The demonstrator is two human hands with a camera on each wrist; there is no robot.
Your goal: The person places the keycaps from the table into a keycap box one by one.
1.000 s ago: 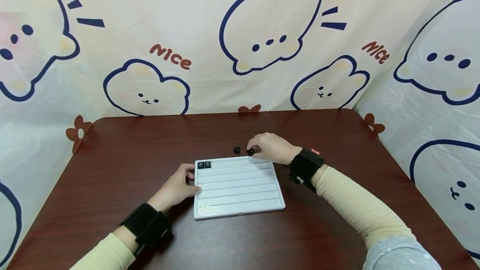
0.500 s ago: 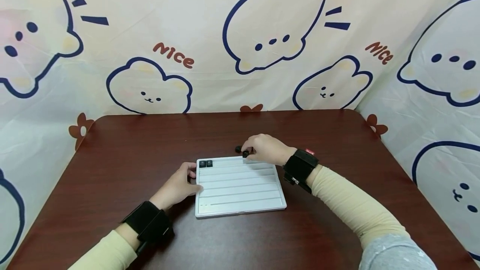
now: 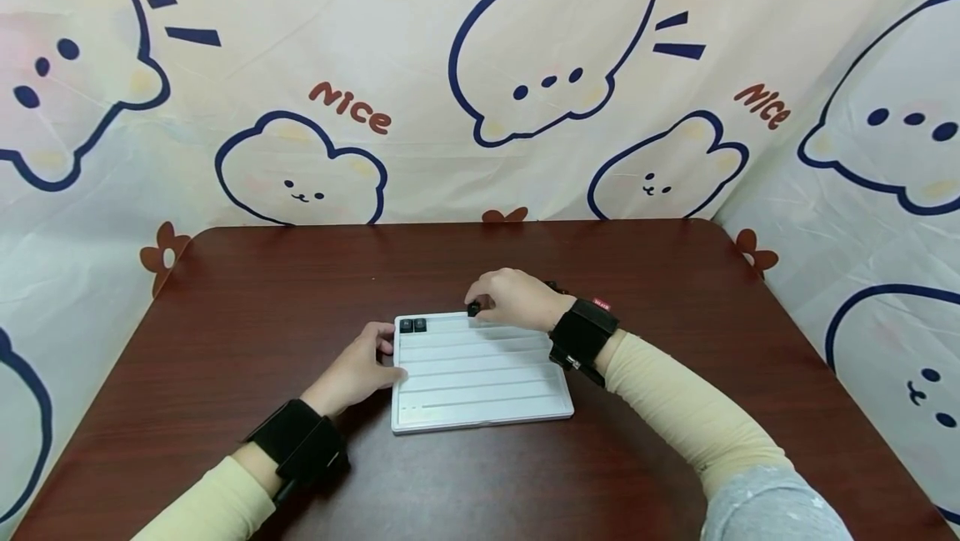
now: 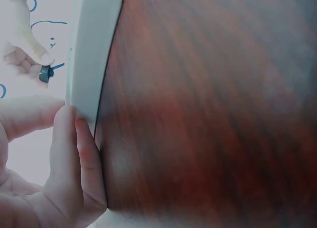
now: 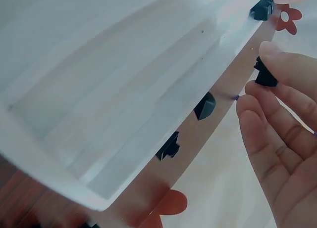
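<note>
A white ridged tray (image 3: 480, 391) lies on the table. My left hand (image 3: 358, 370) grips its left edge, thumb on top; the left wrist view shows the fingers (image 4: 67, 149) against the tray's side wall (image 4: 91, 55). Two black keycaps (image 3: 413, 325) sit side by side in the tray's far left corner. Over the far rim, my right hand (image 3: 517, 299) pinches another black keycap (image 3: 473, 308) between thumb and fingers. In the right wrist view this pinched keycap (image 5: 266, 73) hangs beyond the tray, its underside partly hidden by the fingers.
Past the tray's far rim lie loose black pieces, one rounded (image 5: 204, 107) and one stepped (image 5: 168, 146). Another dark piece (image 3: 555, 286) shows behind the right wrist. The brown table (image 3: 262, 299) ends at a printed cloth backdrop (image 3: 420, 166).
My right hand has moved left along the tray's far rim with the keycap. It now covers the spot where a loose keycap lay. The left hand keeps its hold on the tray.
</note>
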